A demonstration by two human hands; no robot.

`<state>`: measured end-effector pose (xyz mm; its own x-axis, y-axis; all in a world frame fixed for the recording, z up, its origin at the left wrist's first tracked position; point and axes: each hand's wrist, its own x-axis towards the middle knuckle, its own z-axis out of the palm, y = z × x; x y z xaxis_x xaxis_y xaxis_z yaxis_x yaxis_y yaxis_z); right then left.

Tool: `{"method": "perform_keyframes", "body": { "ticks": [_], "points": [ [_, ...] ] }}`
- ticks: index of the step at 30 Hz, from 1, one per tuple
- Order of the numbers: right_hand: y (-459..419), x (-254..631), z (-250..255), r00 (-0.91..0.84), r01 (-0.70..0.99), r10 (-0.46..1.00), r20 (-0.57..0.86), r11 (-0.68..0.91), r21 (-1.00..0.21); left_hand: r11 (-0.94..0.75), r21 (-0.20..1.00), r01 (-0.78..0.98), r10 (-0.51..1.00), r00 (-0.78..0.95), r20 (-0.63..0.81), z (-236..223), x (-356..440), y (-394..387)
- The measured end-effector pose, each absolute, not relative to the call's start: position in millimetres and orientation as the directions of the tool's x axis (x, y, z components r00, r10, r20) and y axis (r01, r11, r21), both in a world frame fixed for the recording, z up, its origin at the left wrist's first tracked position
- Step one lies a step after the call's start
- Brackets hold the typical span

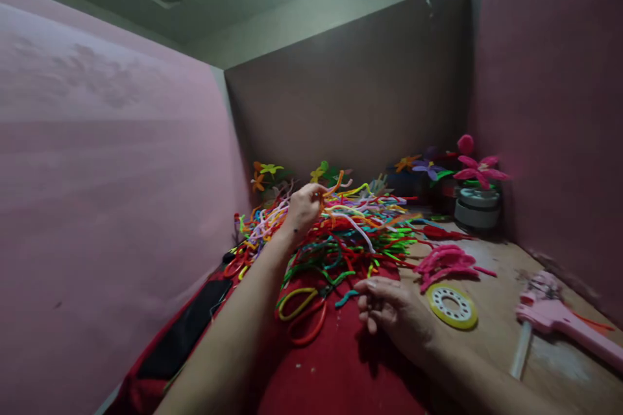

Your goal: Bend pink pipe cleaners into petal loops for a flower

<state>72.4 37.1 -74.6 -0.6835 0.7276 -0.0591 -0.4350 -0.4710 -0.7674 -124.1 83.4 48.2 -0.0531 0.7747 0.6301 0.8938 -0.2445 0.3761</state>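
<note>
A large heap of multicoloured pipe cleaners (360,224) lies at the back of the work surface. My left hand (306,207) reaches onto its top, fingers pinched on an orange pipe cleaner (335,185) that sticks up past them. Lower and to the right, my right hand (394,314) hovers over the red cloth (311,382) with curled fingers. A short teal pipe cleaner (346,298) pokes out from its fingertips. Between my arms, scissors (306,318) with red and yellow handles lie on the cloth, their blades partly under the heap.
Pink pipe-cleaner loops (445,264), a yellow tape roll (451,306) and a pink glue gun (549,311) lie at right. Behind them, a pink flower (481,170) stands on a grey jar (477,209). A dark flat object (185,331) lies at left. Panels enclose three sides.
</note>
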Motion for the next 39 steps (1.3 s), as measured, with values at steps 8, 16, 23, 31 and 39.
{"method": "perform_keyframes", "body": {
  "ticks": [8,16,23,31,39],
  "points": [
    [33.5,74.1,-70.1,-0.670,-0.443,0.739,-0.064,-0.468,-0.765,-0.229,0.472,0.851,0.777,-0.132,0.616,34.3,-125.4,75.8],
    [36.7,73.2,-72.7,-0.685,-0.452,0.728,-0.031,-0.458,-0.765,-0.266,0.499,0.825,0.763,-0.136,0.632,15.5,-126.3,58.2],
    [38.0,73.1,-72.8,-0.692,-0.456,0.722,0.001,-0.436,-0.776,-0.470,0.441,0.765,0.755,0.089,0.650,-13.3,-99.6,42.8],
    [40.9,70.7,-73.6,-0.709,-0.440,0.700,-0.089,-0.537,-0.719,-0.457,0.497,0.737,0.816,0.125,0.564,-18.1,-88.6,30.4],
    [44.3,70.4,-73.7,-0.737,-0.478,0.673,-0.053,-0.575,-0.664,-0.513,0.564,0.648,0.832,0.212,0.513,-23.4,-82.6,21.8]
  ]
}}
